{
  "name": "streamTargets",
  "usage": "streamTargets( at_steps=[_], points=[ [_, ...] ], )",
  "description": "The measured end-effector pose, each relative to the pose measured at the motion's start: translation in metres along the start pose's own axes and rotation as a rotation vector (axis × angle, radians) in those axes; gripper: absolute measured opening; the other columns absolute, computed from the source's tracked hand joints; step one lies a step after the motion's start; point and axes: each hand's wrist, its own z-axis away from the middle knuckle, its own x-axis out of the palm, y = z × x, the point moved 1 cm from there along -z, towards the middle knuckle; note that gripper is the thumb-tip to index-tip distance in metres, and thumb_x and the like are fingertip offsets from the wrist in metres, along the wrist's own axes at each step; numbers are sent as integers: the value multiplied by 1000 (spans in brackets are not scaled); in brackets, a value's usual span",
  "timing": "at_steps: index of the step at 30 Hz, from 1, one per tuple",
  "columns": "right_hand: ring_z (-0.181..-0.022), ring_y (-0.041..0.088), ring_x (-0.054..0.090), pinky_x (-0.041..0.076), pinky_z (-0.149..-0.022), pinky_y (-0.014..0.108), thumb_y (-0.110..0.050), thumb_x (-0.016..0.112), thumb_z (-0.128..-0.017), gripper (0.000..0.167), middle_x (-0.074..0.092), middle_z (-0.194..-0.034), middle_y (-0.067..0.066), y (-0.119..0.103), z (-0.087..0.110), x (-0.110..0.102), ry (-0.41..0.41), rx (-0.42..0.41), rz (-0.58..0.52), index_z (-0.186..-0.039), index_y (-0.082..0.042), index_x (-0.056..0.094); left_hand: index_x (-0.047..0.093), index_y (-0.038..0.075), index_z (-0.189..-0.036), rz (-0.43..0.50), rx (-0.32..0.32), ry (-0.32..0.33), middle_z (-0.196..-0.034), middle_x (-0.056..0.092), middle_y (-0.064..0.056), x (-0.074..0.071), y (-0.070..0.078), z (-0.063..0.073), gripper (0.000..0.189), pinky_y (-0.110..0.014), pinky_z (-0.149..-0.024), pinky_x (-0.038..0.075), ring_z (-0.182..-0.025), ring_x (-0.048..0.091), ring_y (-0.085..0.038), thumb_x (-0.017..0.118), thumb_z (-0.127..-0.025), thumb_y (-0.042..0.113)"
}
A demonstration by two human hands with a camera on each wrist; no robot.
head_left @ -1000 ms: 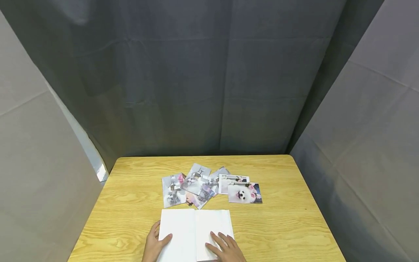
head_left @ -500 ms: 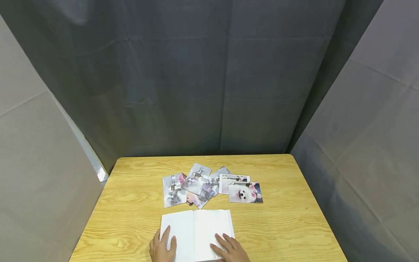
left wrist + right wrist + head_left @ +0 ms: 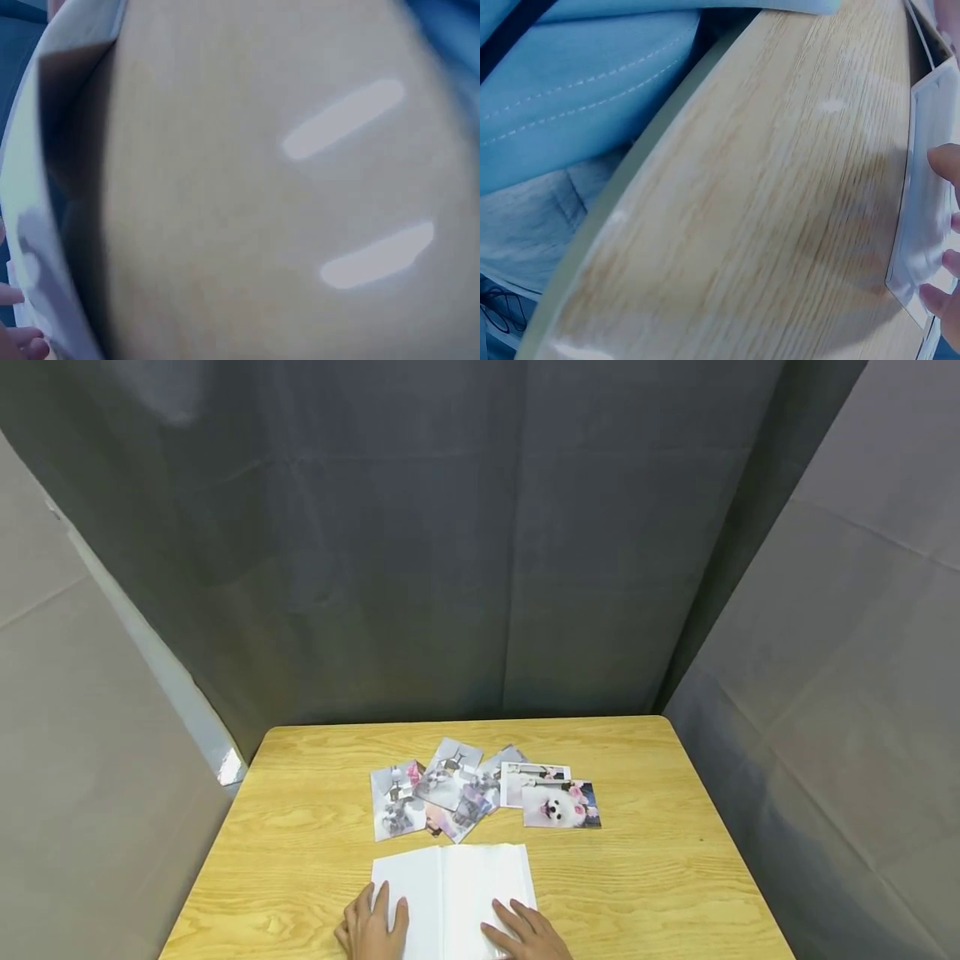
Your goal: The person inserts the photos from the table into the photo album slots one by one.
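Both flat, left hand [image 3: 372, 927] fingers on open album [image 3: 453, 893], right hand [image 3: 528, 933] fingers too

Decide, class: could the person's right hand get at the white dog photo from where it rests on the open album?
Probably yes. The right hand lies flat on the open album, and the white dog photo lies uncovered just beyond, with only bare table between them.

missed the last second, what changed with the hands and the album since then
The left hand slid from the left edge of the open album onto its left page, fingers now flat on the paper. The right hand shifted slightly toward the near edge and still rests flat on the right page. The album, the loose photos and the table stayed where they were.
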Motion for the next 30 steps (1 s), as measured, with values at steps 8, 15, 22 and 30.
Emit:
streamTargets(
  at_steps=[8, 15, 22, 30],
  points=[
    [-124, 25, 52, 50, -92, 37, -70, 47, -91, 65, 50, -146, 3, -1, 5, -1, -33, 9, -3, -145, -33, 49, 61, -8, -119, 179, -48, 113, -105, 59, -25, -4, 8, -73, 40, -59, -78, 39, -97, 55, -44, 66, -94, 23],
    [-123, 26, 54, 53, -88, 38, -69, 48, -92, 63, 50, -146, 3, -1, 11, -1, -80, 12, -8, -143, -32, 51, 55, -8, -111, 132, -192, 137, -100, 53, -30, 17, 11, -103, 49, -60, -76, 41, -95, 53, -50, 74, -85, 29],
    [-125, 27, 52, 52, -89, 40, -70, 45, -92, 66, 46, -149, 2, -3, 12, -1, -123, 31, -27, -149, -35, 43, 50, -9, -102, 59, -241, 166, -97, 50, -35, 25, 12, -108, 51, -63, -76, 40, -95, 51, -54, 78, -81, 27],
    [-125, 23, 51, 48, -92, 35, -72, 46, -90, 68, 48, -147, 0, -3, 4, 3, -16, 24, 22, -147, -35, 45, 54, -7, -105, 92, -309, 132, -101, 50, -36, 16, 7, -116, 50, -60, -79, 39, -97, 50, -54, 81, -77, 24]
  ],
)
